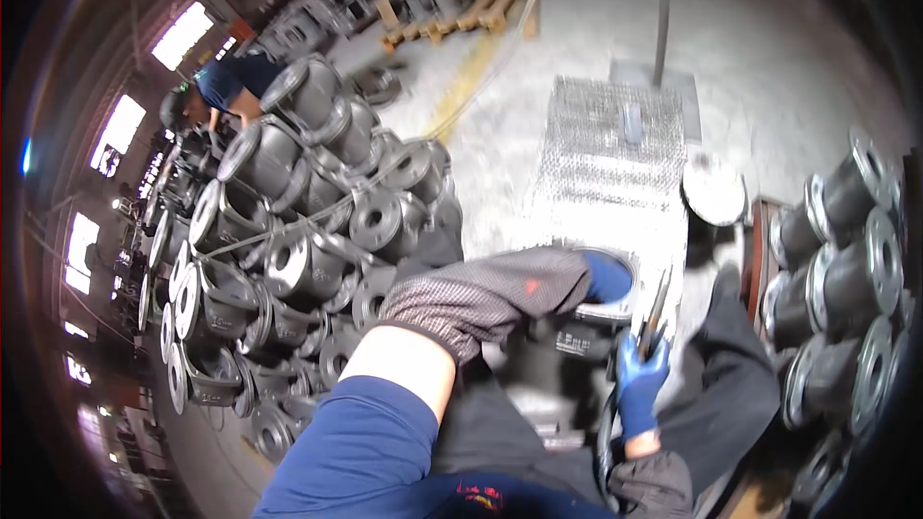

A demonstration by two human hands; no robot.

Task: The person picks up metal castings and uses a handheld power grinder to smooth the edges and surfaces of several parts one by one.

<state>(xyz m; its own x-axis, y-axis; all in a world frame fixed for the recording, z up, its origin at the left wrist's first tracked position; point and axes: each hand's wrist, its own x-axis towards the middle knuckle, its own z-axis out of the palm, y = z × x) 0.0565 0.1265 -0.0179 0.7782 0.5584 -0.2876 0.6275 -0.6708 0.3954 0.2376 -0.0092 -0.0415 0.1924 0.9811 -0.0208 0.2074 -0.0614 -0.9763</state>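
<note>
A dark flanged metal casting stands upright between my legs, its pale round flange at the top. My left hand, in a blue glove, is closed on the flange's far rim; some of its fingers are hidden. My right hand, also gloved in blue, is wrapped round a slim hand-held tool pointing away from me. A dark hose runs down beside that wrist. The tool's exact kind is unclear.
Flanged castings are heaped high on my left, and more castings are stacked on the right. A mesh-like sheet lies ahead, beside a round pale-topped object. A co-worker bends behind the left heap. Wooden pallets lie farther off.
</note>
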